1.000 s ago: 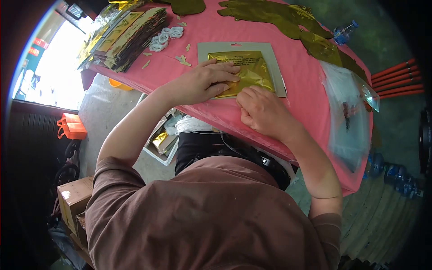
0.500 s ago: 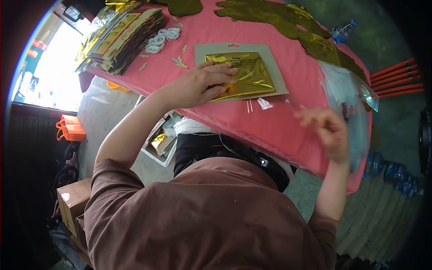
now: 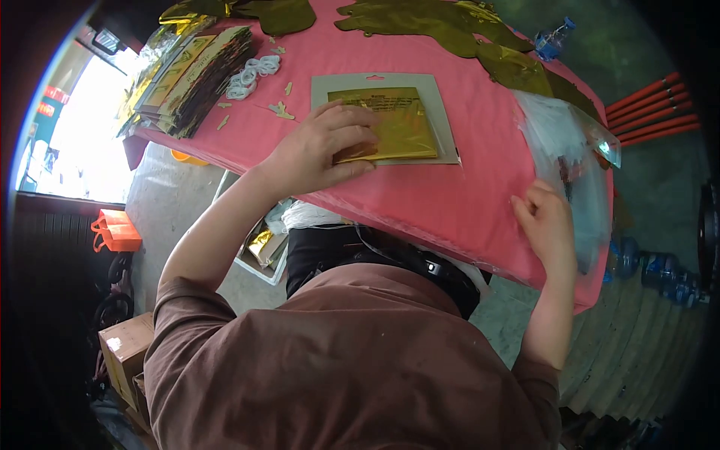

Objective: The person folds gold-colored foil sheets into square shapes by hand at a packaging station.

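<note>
Gold foil sheet [image 3: 390, 124] under flat, spread left hand [image 3: 319, 146]; right hand [image 3: 547, 221] apparently pinching clear bags [image 3: 577, 172].

A pink tabletop [image 3: 450, 195] fills the upper middle of the frame. On it lies a grey card [image 3: 442, 112] bearing a shiny gold foil [image 3: 397, 124] with dark print along its top edge. At upper left, a stack of gold-and-grey packs [image 3: 184, 75] sits beside white rings [image 3: 251, 71]. Olive-gold foil sheets [image 3: 435, 22] spread along the top. Clear bags [image 3: 570, 157] lie at right. The shirt [image 3: 352, 360] at the bottom is brown; an orange bag [image 3: 114, 230] sits at left.
</note>
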`<state>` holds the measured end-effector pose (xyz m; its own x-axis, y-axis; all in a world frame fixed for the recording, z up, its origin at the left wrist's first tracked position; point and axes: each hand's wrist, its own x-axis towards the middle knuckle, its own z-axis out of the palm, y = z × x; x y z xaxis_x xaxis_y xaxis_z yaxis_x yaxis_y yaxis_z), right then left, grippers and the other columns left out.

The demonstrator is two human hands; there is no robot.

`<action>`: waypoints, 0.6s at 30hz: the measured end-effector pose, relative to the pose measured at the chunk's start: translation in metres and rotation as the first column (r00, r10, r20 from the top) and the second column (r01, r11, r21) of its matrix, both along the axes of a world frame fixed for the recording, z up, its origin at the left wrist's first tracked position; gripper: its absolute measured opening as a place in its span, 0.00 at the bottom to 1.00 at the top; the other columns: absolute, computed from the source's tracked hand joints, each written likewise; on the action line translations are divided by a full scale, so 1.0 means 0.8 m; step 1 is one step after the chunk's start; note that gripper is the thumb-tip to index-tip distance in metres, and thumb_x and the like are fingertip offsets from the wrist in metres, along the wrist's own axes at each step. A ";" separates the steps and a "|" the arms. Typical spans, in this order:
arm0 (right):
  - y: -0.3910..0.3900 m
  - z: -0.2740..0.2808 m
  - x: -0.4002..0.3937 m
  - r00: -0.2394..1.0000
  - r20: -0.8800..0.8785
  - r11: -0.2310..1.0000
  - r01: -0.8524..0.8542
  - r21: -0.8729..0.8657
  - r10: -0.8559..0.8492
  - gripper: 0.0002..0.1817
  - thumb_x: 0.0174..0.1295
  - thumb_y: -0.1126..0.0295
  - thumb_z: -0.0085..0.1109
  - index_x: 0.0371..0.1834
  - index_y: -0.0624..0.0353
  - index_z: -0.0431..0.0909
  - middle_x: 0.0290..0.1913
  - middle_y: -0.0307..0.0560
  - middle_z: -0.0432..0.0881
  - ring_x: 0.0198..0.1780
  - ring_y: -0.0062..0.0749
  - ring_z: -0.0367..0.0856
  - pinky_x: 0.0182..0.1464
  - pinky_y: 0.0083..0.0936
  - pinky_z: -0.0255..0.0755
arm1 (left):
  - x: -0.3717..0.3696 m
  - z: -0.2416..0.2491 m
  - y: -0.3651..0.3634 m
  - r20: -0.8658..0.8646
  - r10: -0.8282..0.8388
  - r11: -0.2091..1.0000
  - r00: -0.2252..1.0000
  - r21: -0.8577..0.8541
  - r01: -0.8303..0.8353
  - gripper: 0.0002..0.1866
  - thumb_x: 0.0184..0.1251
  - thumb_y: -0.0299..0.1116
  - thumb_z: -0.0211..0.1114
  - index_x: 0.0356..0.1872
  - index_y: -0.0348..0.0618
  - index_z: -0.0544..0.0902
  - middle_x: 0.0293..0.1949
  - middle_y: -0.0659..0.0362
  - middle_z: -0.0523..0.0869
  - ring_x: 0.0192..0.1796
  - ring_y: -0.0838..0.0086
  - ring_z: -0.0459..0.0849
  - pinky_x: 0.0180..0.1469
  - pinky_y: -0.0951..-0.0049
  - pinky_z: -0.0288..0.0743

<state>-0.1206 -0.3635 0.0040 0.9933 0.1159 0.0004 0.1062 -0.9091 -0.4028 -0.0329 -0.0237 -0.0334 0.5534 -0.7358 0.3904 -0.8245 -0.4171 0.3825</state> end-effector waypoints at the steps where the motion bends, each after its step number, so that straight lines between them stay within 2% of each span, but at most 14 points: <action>1: 0.012 -0.001 0.003 0.993 0.104 0.998 -0.056 0.008 0.055 0.09 0.54 0.79 0.57 0.24 0.67 0.65 0.28 0.51 0.67 0.26 0.37 0.67 0.30 0.28 0.62 | -0.002 -0.001 0.000 -0.011 -0.002 1.000 1.000 -0.002 0.002 0.17 0.53 0.30 0.67 0.45 0.39 0.78 0.55 0.51 0.76 0.60 0.56 0.72 0.64 0.58 0.62; 2: 0.023 -0.001 0.006 0.972 0.209 0.994 -0.112 0.010 0.108 0.08 0.53 0.80 0.58 0.26 0.67 0.67 0.30 0.50 0.68 0.28 0.38 0.70 0.31 0.29 0.64 | -0.002 -0.001 0.000 -0.020 -0.004 1.000 1.000 -0.005 0.004 0.17 0.52 0.30 0.69 0.44 0.39 0.78 0.54 0.51 0.77 0.59 0.55 0.73 0.62 0.58 0.64; 3: 0.033 -0.004 0.008 0.972 0.211 0.994 -0.110 0.011 0.105 0.08 0.53 0.80 0.58 0.26 0.67 0.67 0.30 0.50 0.68 0.28 0.38 0.70 0.31 0.29 0.64 | -0.002 -0.003 0.002 -0.018 -0.006 1.000 1.000 -0.004 0.006 0.17 0.52 0.30 0.69 0.44 0.39 0.78 0.54 0.51 0.77 0.59 0.55 0.73 0.62 0.58 0.64; 5: 0.050 -0.015 0.013 0.930 0.306 0.954 -0.260 0.151 0.205 0.06 0.51 0.82 0.57 0.31 0.65 0.72 0.33 0.50 0.71 0.32 0.41 0.74 0.36 0.30 0.69 | 0.000 -0.009 0.004 -0.112 0.003 0.998 0.994 -0.054 -0.009 0.17 0.51 0.28 0.70 0.43 0.38 0.78 0.50 0.50 0.79 0.59 0.54 0.74 0.60 0.58 0.67; 6: 0.054 -0.020 0.018 0.931 0.305 0.954 -0.257 0.152 0.202 0.06 0.51 0.82 0.57 0.31 0.65 0.72 0.33 0.50 0.71 0.32 0.41 0.74 0.36 0.30 0.69 | 0.000 -0.010 0.004 -0.113 0.000 0.999 0.994 -0.053 -0.007 0.17 0.51 0.28 0.70 0.43 0.38 0.78 0.50 0.50 0.79 0.59 0.54 0.74 0.60 0.58 0.67; 8: 0.061 -0.031 0.028 0.871 0.380 0.917 -0.380 0.120 0.311 0.08 0.51 0.81 0.57 0.36 0.64 0.76 0.35 0.49 0.72 0.37 0.42 0.76 0.40 0.31 0.70 | 0.001 -0.012 0.003 -0.100 -0.023 0.993 0.995 -0.117 0.011 0.13 0.52 0.29 0.68 0.38 0.38 0.78 0.46 0.49 0.80 0.54 0.55 0.75 0.56 0.60 0.70; 11: 0.078 -0.039 0.036 0.830 0.385 0.890 -0.454 0.043 0.405 0.11 0.52 0.79 0.57 0.40 0.62 0.78 0.36 0.48 0.72 0.39 0.40 0.75 0.42 0.33 0.69 | 0.002 -0.010 0.003 -0.136 -0.032 0.990 0.990 -0.143 0.013 0.12 0.51 0.28 0.68 0.37 0.36 0.79 0.44 0.48 0.80 0.54 0.54 0.76 0.56 0.60 0.70; 18: 0.101 -0.049 0.043 0.815 0.374 0.885 -0.465 -0.035 0.443 0.13 0.52 0.77 0.58 0.43 0.59 0.80 0.35 0.45 0.71 0.39 0.38 0.74 0.43 0.34 0.68 | 0.002 -0.010 0.004 -0.210 -0.023 0.988 0.977 -0.156 -0.010 0.11 0.54 0.28 0.66 0.38 0.36 0.80 0.42 0.47 0.81 0.55 0.54 0.76 0.56 0.60 0.71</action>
